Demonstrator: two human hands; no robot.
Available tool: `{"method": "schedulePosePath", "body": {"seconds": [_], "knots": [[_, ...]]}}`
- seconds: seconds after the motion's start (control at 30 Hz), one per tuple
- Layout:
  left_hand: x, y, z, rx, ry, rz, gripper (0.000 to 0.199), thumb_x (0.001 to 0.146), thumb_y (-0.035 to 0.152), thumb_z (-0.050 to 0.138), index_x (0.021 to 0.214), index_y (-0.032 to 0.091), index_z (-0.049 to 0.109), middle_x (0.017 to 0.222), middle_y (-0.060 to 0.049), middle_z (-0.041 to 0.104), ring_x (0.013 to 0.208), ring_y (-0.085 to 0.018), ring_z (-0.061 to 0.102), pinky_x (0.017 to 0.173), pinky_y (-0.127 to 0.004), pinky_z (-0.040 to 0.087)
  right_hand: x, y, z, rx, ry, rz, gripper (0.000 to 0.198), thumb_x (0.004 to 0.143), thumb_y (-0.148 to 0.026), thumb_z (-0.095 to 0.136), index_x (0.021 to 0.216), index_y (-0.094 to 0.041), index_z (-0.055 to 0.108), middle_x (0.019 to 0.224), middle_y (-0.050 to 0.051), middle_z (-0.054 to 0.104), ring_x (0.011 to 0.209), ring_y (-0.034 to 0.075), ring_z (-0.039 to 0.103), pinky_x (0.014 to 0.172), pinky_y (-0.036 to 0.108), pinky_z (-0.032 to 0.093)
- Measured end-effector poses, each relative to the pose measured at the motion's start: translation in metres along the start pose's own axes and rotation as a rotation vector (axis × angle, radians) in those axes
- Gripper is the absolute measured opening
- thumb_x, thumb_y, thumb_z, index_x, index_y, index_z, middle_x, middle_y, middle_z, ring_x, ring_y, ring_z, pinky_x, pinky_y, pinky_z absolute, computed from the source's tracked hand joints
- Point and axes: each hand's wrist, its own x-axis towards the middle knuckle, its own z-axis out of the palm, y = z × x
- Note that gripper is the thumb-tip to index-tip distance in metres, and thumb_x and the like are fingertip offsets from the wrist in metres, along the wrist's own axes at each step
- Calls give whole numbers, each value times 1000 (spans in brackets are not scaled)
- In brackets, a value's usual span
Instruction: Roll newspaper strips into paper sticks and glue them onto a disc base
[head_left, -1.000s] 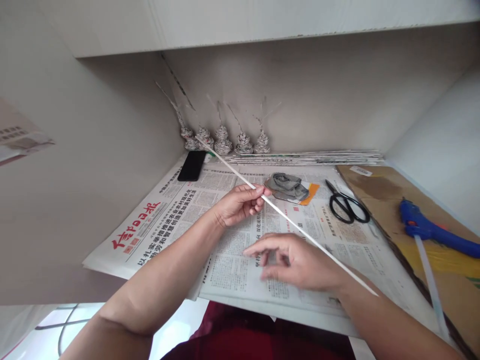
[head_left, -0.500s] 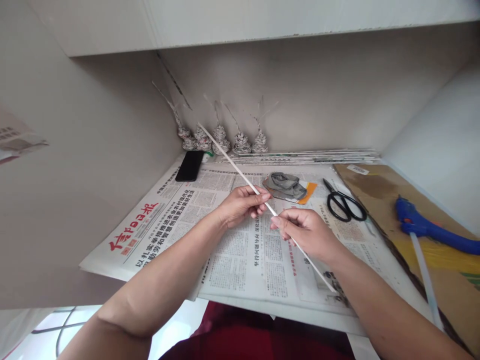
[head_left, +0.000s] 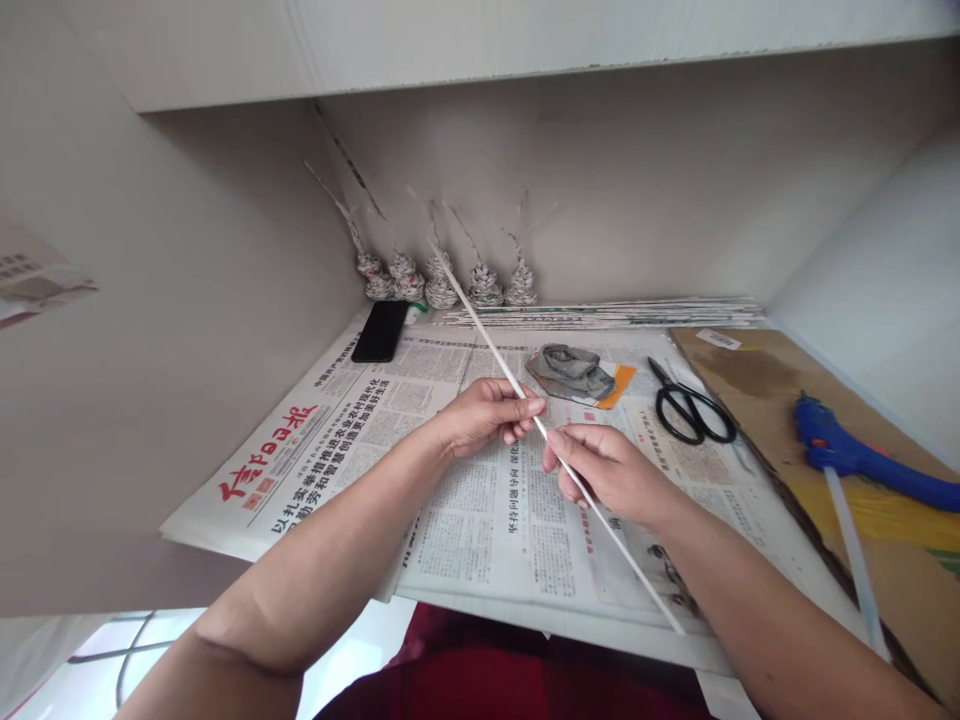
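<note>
A long, thin white paper stick point(head_left: 487, 338), apparently a rolled paper tube, slants from the upper left down toward the lower right. My left hand point(head_left: 491, 415) pinches it near the middle between thumb and fingers. Just below and to the right, my right hand point(head_left: 600, 468) also has it pinched between thumb and fingertips. Both hands are over the newspaper point(head_left: 457, 530) that covers the work surface. Behind them lies a crumpled grey cloth point(head_left: 574, 372) on an orange-edged card.
Black-handled scissors point(head_left: 690, 405) lie right of the cloth. A blue glue gun point(head_left: 862, 450) rests on cardboard point(head_left: 757, 380) at the right. A black phone point(head_left: 380, 331), several woven paper gourd shapes point(head_left: 520, 285) and a bundle of paper sticks point(head_left: 600, 314) line the back.
The paper stick has shifted down and to the right, so its lower end is closer to the table's front edge. Both hands keep hold of it and have barely moved.
</note>
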Motion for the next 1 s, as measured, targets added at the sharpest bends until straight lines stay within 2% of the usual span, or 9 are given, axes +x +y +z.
{"method": "schedulePosePath", "body": {"seconds": [0.13,0.2,0.33,0.47,0.53,0.63,0.73,0.9,1.0], "knots": [[-1,2,1,-39,27,27,28,70,32,76,79,10,63,57,2,56,48,-4,50,42,-13,35,0,-1,-3,320,-206,112,38,89,-52,48,70,-20,47,41,-8,40,34,7,33,36,20,22],[-1,3,1,-40,26,22,28,69,31,76,80,10,63,58,2,56,49,-4,50,42,-13,35,-1,0,-2,271,-169,104,38,89,-54,47,74,-20,50,44,-6,45,36,7,38,37,20,25],[-1,0,1,4,-12,6,28,69,31,77,81,9,63,58,1,58,50,-5,51,43,-14,38,-1,1,1,-11,16,-5,36,87,-52,52,76,-18,55,48,-4,52,41,7,42,42,20,32],[-1,0,0,-36,-17,33,28,71,32,76,82,10,63,59,1,57,50,-5,52,43,-14,38,-2,-1,2,273,-199,102,39,91,-52,44,69,-21,45,40,-8,40,34,7,34,37,20,27],[-1,0,0,-44,4,36,28,71,32,75,82,9,63,59,1,57,50,-5,52,42,-14,38,-2,-2,3,324,-234,124,37,91,-53,41,74,-21,47,42,-7,42,34,8,37,37,21,27],[0,-1,1,-10,43,18,29,70,32,76,82,9,63,59,0,59,49,-5,53,43,-14,39,-3,-3,6,40,-46,45,36,89,-55,46,86,-20,56,51,-4,53,42,9,45,41,21,33],[1,-3,1,24,42,4,30,69,32,77,82,9,64,59,0,60,49,-5,54,43,-15,41,-4,-2,8,-249,121,-33,36,89,-54,48,84,-19,58,52,-3,54,45,9,46,46,22,38],[1,-3,0,29,42,-7,30,68,32,78,81,9,64,59,0,60,48,-5,54,43,-15,40,-3,2,9,-255,111,-10,42,91,-56,40,78,-19,55,48,-3,53,40,9,43,42,22,37],[0,-1,1,29,31,-21,30,68,32,78,81,8,63,58,0,59,48,-5,53,42,-15,40,-2,2,9,-149,57,25,44,90,-58,39,75,-19,53,45,-4,52,37,9,42,39,21,35]]}}
